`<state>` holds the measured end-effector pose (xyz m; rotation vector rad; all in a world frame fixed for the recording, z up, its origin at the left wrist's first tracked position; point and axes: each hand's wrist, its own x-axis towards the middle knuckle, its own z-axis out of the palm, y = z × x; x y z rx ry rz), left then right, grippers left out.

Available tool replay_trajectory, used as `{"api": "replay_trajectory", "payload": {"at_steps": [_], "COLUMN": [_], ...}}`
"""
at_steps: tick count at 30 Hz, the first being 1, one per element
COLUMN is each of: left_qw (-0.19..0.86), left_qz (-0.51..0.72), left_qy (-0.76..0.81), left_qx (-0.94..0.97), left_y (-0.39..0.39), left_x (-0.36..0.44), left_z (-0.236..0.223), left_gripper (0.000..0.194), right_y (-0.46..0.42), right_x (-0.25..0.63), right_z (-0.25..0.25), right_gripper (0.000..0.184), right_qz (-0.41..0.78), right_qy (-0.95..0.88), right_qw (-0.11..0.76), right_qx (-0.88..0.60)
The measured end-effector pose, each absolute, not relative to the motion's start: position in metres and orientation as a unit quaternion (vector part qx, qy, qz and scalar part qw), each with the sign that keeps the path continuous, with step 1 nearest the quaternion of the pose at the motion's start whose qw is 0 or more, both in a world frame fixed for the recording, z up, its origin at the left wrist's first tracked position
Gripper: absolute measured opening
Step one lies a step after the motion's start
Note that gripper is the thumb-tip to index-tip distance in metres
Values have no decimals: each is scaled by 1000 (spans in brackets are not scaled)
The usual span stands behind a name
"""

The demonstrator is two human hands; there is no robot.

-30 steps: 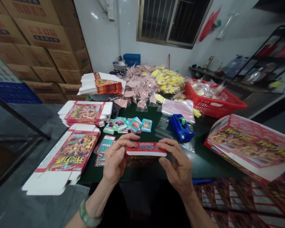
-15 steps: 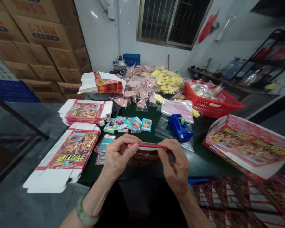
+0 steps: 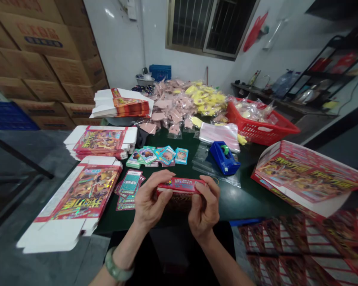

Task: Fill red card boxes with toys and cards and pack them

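Note:
A small red printed box (image 3: 181, 186) is held over the near edge of the dark green table (image 3: 244, 200). My left hand (image 3: 150, 202) grips its left end, fingers curled over the top. My right hand (image 3: 203, 208) pinches its right end, thumb and fingers closed on it. Just left of my hands lies a fan of teal-and-red cards (image 3: 129, 188). Beyond them is a row of colourful cards (image 3: 159, 155).
Flat red unfolded cartons lie at the left (image 3: 80, 196), further back left (image 3: 103, 141) and at the right (image 3: 304, 174). A blue tape dispenser (image 3: 223, 158) stands on clear bags. Pink and yellow packets (image 3: 187, 101), a red basket (image 3: 261, 123) and stacked cardboard boxes (image 3: 47, 59) stand behind.
Both hands turned the box's top flap from edge-on to flat, and the right hand slid inward along the box. The view shifted slightly left.

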<state>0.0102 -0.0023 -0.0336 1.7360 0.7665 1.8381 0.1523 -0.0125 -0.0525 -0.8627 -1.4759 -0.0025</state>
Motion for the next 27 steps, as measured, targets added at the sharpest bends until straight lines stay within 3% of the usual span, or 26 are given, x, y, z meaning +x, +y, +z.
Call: {"api": "replay_trajectory", "payload": {"at_steps": [10,14,18,19,23,27], "left_qw": [147,154,104,88,61,75], "left_qz": [661,675,680,682,686,683], "left_qy": [292,310,350,364,388,384], "left_qx": [675,652,636,629,613,617], "left_y": [-2,-2,-9,-11,-13,-11], "left_x": [9,13,24,27,35,33], "left_z": [-37,-32,-30,-30,-37,-42], "left_gripper": [31,35,31,30,30,31], "right_y": [-16,-15,28,44,103,130], "right_x": [164,189,257,277,333,344], "right_z": [-45,-37,-31,-29,-21,-14], "right_gripper": [37,35,37,35,16,21], "right_qz": [22,100,138,125,187,304], "right_qy": [-689,-716,-534,-478,-459,-422], "right_qw": [623,583,597,565,463,357], "right_qx": [-371,-371,-582,-661,-735,-776]}}
